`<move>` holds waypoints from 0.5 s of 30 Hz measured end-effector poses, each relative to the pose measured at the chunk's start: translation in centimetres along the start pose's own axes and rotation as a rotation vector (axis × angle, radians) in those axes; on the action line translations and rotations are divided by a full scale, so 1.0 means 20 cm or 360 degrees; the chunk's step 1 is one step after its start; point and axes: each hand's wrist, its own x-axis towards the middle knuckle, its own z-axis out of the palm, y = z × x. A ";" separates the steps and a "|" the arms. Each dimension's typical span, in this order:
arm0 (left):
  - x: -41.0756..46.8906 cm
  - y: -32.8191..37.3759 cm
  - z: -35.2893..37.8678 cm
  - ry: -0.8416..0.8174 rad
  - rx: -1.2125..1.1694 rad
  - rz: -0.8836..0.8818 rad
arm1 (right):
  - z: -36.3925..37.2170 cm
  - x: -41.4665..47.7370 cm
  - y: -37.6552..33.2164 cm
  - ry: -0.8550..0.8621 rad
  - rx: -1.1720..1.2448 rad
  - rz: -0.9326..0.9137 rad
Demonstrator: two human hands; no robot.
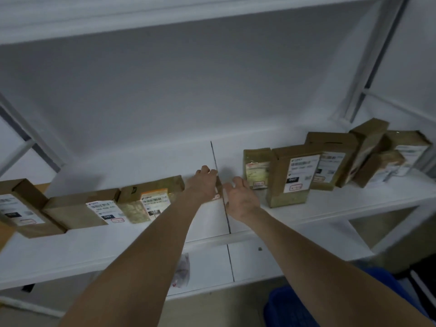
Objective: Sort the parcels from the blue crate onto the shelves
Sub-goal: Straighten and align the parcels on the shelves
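Note:
A small brown parcel [218,188] stands on the white shelf [330,204] near the black dividing line, mostly hidden between my hands. My left hand [204,185] grips its top and left side. My right hand [240,199] rests against its right side with relaxed fingers. Left of it a row of brown labelled parcels [151,199] leans along the shelf. On the right stand several more parcels [292,175]. A corner of the blue crate [290,308] shows at the bottom right, partly under my right forearm.
A black line [220,185] divides the shelf into left and right sections. Another shelf board [165,10] runs overhead. On the lower shelf lies a small plastic-bagged item [182,271]. White uprights [375,57] frame the right side.

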 end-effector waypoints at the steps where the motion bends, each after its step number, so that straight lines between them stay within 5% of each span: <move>1: -0.02 0.07 0.00 0.0006 -0.0011 0.0000 | -0.02 -0.04 0.05 -0.0014 -0.0006 -0.0022; 8: -0.10 0.38 -0.02 0.0085 -0.0046 -0.0047 | -0.19 -0.17 0.27 0.0093 0.0001 -0.0122; 15: 0.06 0.42 -0.04 0.0034 -0.0114 -0.0079 | -0.42 -0.04 0.33 0.0604 -0.0176 -0.0162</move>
